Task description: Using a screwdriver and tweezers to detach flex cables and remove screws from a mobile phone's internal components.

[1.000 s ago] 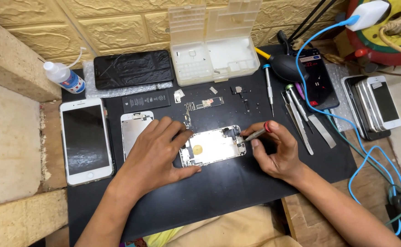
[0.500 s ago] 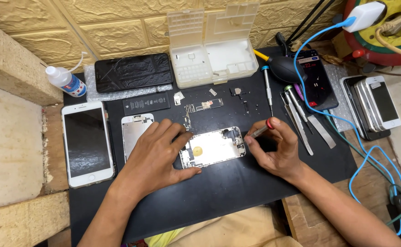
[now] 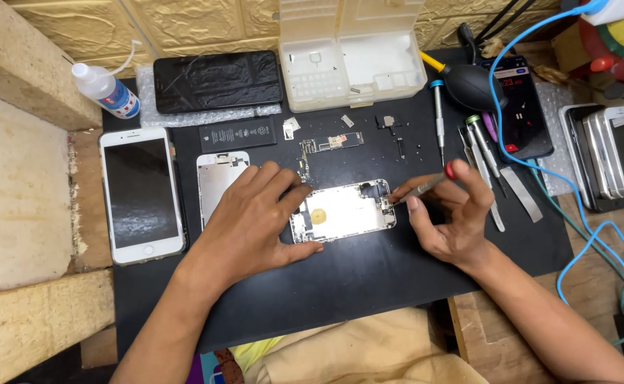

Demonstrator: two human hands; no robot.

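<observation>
The left hand (image 3: 251,224) is lying flat and spread on the black work mat (image 3: 369,284), its fingers and thumb pressing against the left end of the opened silver phone housing (image 3: 344,212) and pinning it down. That housing is sitting in the middle of the mat, lying flat with its pale inside facing up. The right hand (image 3: 451,220) is curling in from the right, pinching a slim grey screwdriver with a red cap (image 3: 426,186) between thumb and fingertips; the tool's tip is meeting the right end of the housing.

Just left of the pressing hand, a bare silver metal back plate (image 3: 216,181) is lying partly under the knuckles, and beside it a white smartphone with a dark screen (image 3: 141,193) is resting face up at the mat's left edge. Above the housing, a narrow green circuit board (image 3: 332,143) and a black rectangular battery (image 3: 238,134) are lying apart. Farther back, a translucent plastic parts box (image 3: 351,60) is standing open, with a black phone with a cracked screen (image 3: 217,80) on bubble wrap to its left. To the right, a row of metal hand tools (image 3: 490,160) is lying near a dark phone with a lit screen (image 3: 522,107).
</observation>
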